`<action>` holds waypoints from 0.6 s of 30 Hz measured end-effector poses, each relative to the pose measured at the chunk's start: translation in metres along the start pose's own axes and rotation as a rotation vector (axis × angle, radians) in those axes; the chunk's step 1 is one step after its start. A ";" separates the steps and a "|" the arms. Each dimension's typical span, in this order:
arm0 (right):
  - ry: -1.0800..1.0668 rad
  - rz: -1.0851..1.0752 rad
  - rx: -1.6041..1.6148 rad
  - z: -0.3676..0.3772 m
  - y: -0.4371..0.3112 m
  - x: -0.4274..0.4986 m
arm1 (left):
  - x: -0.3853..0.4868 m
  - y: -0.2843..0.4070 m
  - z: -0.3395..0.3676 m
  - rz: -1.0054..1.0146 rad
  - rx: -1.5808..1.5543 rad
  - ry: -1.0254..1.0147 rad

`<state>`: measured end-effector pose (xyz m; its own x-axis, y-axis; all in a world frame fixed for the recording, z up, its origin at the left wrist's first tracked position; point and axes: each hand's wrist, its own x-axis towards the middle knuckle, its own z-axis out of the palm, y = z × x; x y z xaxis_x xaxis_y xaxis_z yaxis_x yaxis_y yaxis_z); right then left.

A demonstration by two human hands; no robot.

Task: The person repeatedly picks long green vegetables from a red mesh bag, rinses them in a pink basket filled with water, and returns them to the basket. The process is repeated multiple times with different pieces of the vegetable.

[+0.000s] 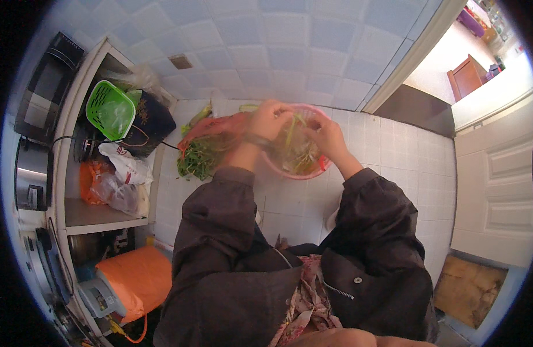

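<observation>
My left hand (270, 119) is above the rim of a pink plastic basket (292, 175), its fingers pinching a green stalk (299, 120). My right hand (330, 138) is bent in over the basket's right side, fingertips close to the same stalk. Blur hides whether they grip it. Inside the basket lie pale and green plant scraps (307, 160). A red plastic bag (214, 130) rests on the floor left of the basket, partly behind my left forearm. Leafy greens (199, 160) spill from its near side.
An open cabinet (106, 223) along the left holds a green plastic basket (108, 108), a dark paper bag (151, 123) and plastic bags (119, 191). Below it is an orange-covered object (138, 277). A tiled wall (283, 60) stands ahead; a white door (496, 191) is at right.
</observation>
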<state>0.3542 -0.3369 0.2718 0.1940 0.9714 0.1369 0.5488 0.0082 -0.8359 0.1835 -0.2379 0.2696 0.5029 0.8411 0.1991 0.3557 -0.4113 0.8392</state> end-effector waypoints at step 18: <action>0.034 0.187 -0.017 0.015 0.053 0.026 | -0.002 -0.007 0.004 0.020 0.078 0.235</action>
<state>0.3762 -0.3077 0.2229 0.3217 0.9468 -0.0020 0.5139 -0.1764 -0.8395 0.1835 -0.2385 0.2613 0.3164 0.8874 0.3353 0.4123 -0.4469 0.7939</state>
